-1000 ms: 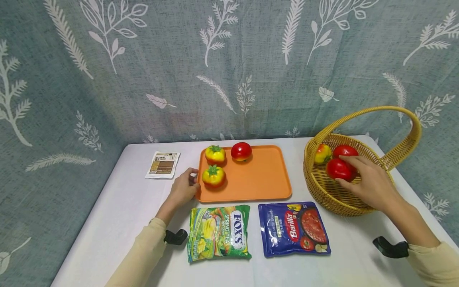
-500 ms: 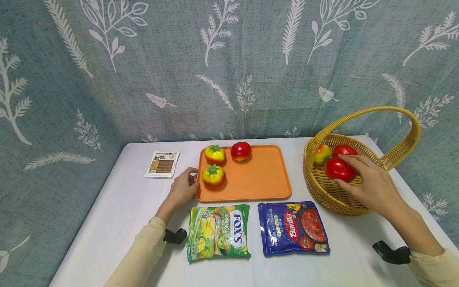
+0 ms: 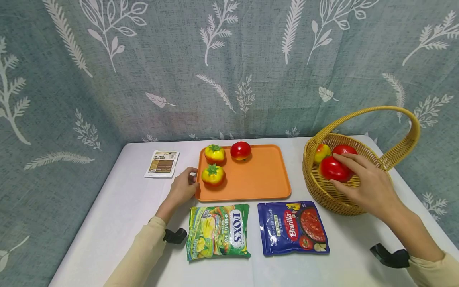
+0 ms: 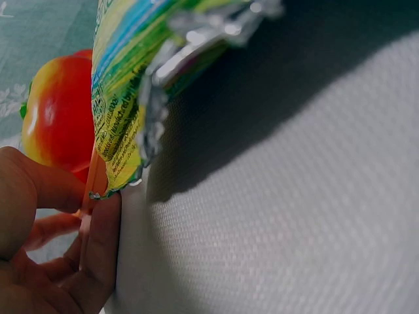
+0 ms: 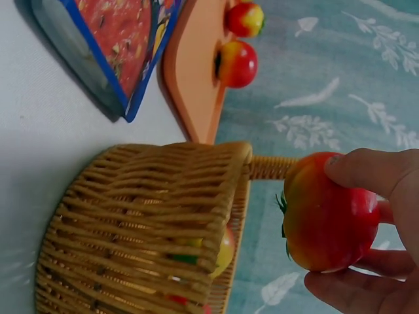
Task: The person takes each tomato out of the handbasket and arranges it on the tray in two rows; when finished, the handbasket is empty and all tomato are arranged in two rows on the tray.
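My right hand (image 3: 371, 187) grips a red tomato (image 5: 330, 216) with thumb and fingers. In the right wrist view, the tomato is raised above the rim of the wicker basket (image 3: 322, 199), its green leafy end facing away from the palm. Inside the basket lie another red tomato (image 3: 345, 149) and a yellow-red one (image 3: 322, 153). My left hand (image 3: 182, 186) pinches the left edge of the orange tray (image 3: 261, 175), thumb above and fingers below in the left wrist view. Two yellow-red tomatoes (image 3: 213, 175) and a red tomato (image 3: 241, 150) sit on the tray.
In front of the tray lies a green Fox's candy bag (image 3: 218, 232), with a blue Barilla sauce pouch (image 3: 293, 228) to its right. A small white-brown packet (image 3: 162, 164) lies at the back left. The basket's tall handle (image 3: 405, 115) arches over its right side.
My right hand has shifted the gripped tomato slightly to the left over the basket. The left hand stays at the tray's edge, and the other things have not moved.
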The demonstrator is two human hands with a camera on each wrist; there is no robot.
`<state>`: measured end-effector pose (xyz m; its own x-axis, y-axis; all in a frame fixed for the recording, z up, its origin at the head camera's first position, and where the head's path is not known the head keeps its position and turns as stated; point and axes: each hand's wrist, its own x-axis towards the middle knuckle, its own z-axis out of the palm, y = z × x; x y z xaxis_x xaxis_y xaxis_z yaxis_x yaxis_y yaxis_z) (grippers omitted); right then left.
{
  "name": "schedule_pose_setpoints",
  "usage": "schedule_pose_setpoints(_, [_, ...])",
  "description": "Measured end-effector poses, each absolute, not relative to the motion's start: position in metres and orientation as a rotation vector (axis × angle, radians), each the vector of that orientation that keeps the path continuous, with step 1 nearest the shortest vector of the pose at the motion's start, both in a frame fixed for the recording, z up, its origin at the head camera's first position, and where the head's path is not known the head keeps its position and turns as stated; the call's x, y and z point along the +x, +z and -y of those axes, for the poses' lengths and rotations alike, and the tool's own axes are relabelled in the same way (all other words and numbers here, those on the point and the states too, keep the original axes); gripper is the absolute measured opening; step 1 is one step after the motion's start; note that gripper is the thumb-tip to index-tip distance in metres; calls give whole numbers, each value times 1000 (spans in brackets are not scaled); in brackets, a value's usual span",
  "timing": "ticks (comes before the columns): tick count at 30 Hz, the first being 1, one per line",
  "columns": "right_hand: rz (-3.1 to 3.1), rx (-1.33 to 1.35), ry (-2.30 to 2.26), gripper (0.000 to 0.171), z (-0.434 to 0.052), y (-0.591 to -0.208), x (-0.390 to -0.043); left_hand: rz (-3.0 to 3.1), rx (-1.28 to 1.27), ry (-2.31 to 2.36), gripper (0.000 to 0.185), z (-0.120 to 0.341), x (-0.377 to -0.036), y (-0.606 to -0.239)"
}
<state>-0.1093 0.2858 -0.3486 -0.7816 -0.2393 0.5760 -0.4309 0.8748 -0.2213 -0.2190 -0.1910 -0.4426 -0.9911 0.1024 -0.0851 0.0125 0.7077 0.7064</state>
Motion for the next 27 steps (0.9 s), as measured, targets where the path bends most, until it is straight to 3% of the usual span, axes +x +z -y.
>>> schedule_pose_setpoints(27, [2483,591,458,71,-255,-336,-107,-2807,119,1151,48,193,-219,-445])
